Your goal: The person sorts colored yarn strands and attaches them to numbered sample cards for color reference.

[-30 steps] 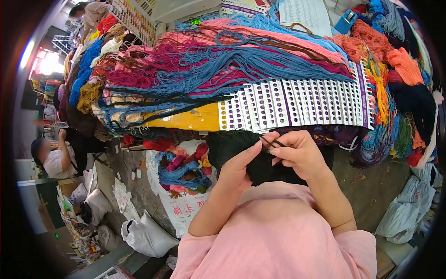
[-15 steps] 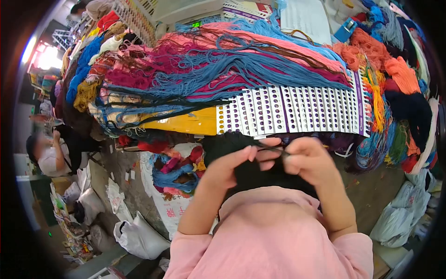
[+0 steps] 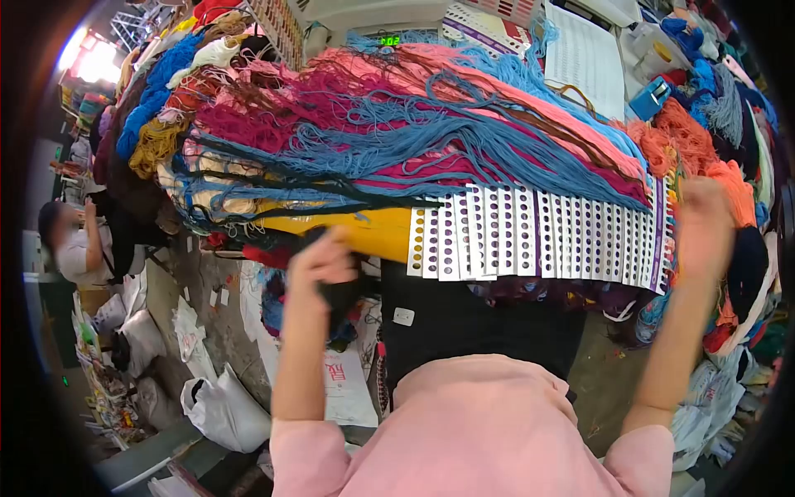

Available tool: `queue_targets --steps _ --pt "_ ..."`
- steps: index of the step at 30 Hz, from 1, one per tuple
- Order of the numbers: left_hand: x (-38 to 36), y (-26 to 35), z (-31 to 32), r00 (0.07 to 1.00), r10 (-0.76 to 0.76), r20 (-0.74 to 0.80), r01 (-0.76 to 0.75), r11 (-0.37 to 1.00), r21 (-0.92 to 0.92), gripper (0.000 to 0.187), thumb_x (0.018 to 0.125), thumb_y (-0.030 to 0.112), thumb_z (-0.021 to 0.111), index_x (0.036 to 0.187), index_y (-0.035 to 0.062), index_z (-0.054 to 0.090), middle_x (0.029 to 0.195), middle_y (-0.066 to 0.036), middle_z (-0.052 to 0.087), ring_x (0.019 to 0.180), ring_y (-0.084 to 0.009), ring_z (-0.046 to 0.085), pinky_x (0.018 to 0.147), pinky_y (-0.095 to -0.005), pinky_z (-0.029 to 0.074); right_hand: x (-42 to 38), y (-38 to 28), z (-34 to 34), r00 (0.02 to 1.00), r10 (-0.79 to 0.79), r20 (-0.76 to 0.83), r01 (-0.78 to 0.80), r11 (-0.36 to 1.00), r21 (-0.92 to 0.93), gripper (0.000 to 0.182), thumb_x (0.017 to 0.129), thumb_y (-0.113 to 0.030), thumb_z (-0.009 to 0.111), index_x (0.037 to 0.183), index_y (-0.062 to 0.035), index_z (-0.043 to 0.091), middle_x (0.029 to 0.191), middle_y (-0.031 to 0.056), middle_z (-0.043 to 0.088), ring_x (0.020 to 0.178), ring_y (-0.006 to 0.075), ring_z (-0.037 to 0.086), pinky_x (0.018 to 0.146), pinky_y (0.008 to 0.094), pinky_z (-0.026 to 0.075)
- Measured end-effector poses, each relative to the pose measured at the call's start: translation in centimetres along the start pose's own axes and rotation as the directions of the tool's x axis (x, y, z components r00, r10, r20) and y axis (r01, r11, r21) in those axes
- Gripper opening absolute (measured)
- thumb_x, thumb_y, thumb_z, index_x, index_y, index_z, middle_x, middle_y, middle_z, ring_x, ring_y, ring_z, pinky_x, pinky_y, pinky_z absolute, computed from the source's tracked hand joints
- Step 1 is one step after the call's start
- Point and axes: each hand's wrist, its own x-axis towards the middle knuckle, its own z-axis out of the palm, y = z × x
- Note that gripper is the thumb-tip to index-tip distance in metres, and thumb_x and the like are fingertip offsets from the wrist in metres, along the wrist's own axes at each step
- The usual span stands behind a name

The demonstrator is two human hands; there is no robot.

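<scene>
My left hand point(image 3: 325, 257) is closed on a bundle of black yarn point(image 3: 341, 300), which hangs below the fingers near the table's front edge. Far to the right, my right hand point(image 3: 704, 203) is raised beside the orange yarn and smeared by motion; its fingers and anything in them cannot be made out. Between the hands lies a row of white cards with punched holes point(image 3: 522, 232). Blue yarn point(image 3: 397, 141) stretches over magenta yarn point(image 3: 265, 124) behind the cards, and dark strands cross the yellow surface point(image 3: 381, 232).
Coral yarn point(image 3: 679, 137) and a blue object point(image 3: 650, 99) are at the back right. A printed sheet point(image 3: 584, 62) lies at the back. White bags point(image 3: 228, 410) stand on the floor at left. Another person point(image 3: 79, 240) sits at far left.
My hands have parted from in front of my body, the left going left with the black yarn, the right going far right and up. A white tag on my black clothing has come into view.
</scene>
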Motion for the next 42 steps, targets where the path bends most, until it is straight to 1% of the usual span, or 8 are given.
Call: queue_targets --steps 1,3,9,24,31,35,37,42 --pt "2.3 -1.7 1.1 0.996 -0.024 -0.091 0.042 0.977 0.209 0.019 0.078 0.014 0.047 0.091 -0.0008 0.049 0.054 0.004 0.042 0.042 -0.0040 0.040 0.043 -0.0177 0.033 -0.9 1.1 5.7 0.875 -0.306 0.376 0.484 0.595 -0.641 0.010 0.068 -0.002 0.051 0.075 0.0001 0.057 0.079 0.0063 0.056 0.073 0.0127 0.050 0.066 0.0245 0.039" --pt "6.5 -3.9 4.5 0.980 -0.093 -0.178 0.168 0.864 0.475 0.017 0.076 0.015 0.050 0.088 0.0018 0.051 0.058 0.002 0.045 0.047 -0.0056 0.042 0.046 -0.0174 0.034 -2.4 4.5 13.7 0.938 0.274 0.212 -0.246 0.958 -0.150 0.007 0.064 -0.006 0.058 0.068 0.0008 0.058 0.064 0.0039 0.055 0.059 0.0107 0.050 0.057 0.0228 0.040" --pt "11.5 -7.4 5.3 0.892 -0.157 -0.423 0.451 0.340 0.825 0.028 0.077 0.031 0.049 0.073 0.0046 0.055 0.063 -0.001 0.050 0.058 -0.0081 0.044 0.056 -0.0218 0.035 -6.0 12.0 21.1 0.939 -0.069 0.336 0.252 0.803 -0.540 0.013 0.058 -0.005 0.057 0.071 -0.0033 0.056 0.068 0.0077 0.049 0.067 0.0248 0.047 0.062 0.0349 0.036" --pt "12.1 -8.4 4.9 0.938 -0.123 -0.325 0.319 0.673 0.667 0.024 0.080 0.026 0.045 0.065 0.0076 0.050 0.054 0.003 0.039 0.051 -0.0069 0.034 0.048 -0.0186 0.026 -6.7 11.1 21.2 0.920 -0.030 0.392 0.213 0.875 -0.434 0.032 0.051 -0.013 0.059 0.081 -0.0016 0.055 0.077 0.0096 0.046 0.071 0.0258 0.045 0.063 0.0348 0.034" --pt "8.8 -4.7 3.2 0.963 -0.269 0.027 0.270 0.962 -0.033 0.016 0.083 0.016 0.041 0.085 0.0027 0.050 0.054 0.006 0.038 0.045 -0.0042 0.032 0.045 -0.0174 0.024 -6.8 11.4 20.8 0.938 0.051 0.342 0.070 0.941 -0.332 0.018 0.066 0.000 0.052 0.083 -0.0002 0.056 0.075 0.0095 0.049 0.066 0.0190 0.048 0.056 0.0254 0.037" --pt "11.4 -5.7 3.6 0.898 -0.393 -0.197 0.431 0.701 0.568 0.025 0.082 0.025 0.042 0.067 0.0082 0.052 0.050 0.005 0.039 0.044 -0.0047 0.032 0.044 -0.0167 0.023 -7.0 12.2 20.9 0.951 0.202 0.236 -0.219 0.975 0.048 0.020 0.066 0.005 0.048 0.083 -0.0011 0.056 0.072 0.0087 0.051 0.059 0.0134 0.048 0.054 0.0217 0.036" --pt "11.9 -6.7 6.4 0.768 -0.266 -0.582 0.629 0.144 0.764 0.026 0.078 0.032 0.047 0.068 0.0091 0.054 0.056 0.004 0.046 0.047 -0.0057 0.036 0.047 -0.0197 0.027 -6.7 12.4 20.8 0.947 0.241 0.213 -0.273 0.953 0.135 0.019 0.067 0.004 0.048 0.083 -0.0009 0.056 0.072 0.0082 0.051 0.060 0.0129 0.048 0.055 0.0221 0.037" --pt "7.9 0.5 5.5 0.891 0.033 -0.454 0.371 0.524 0.767 0.024 0.073 0.028 0.057 0.074 0.0038 0.053 0.060 -0.005 0.052 0.050 -0.0097 0.047 0.046 -0.0208 0.037 -7.1 11.5 21.6 0.932 0.141 0.333 0.074 0.828 -0.556 0.040 0.055 -0.018 0.064 0.092 -0.0091 0.051 0.084 0.0065 0.044 0.080 0.0248 0.043 0.071 0.0349 0.030"
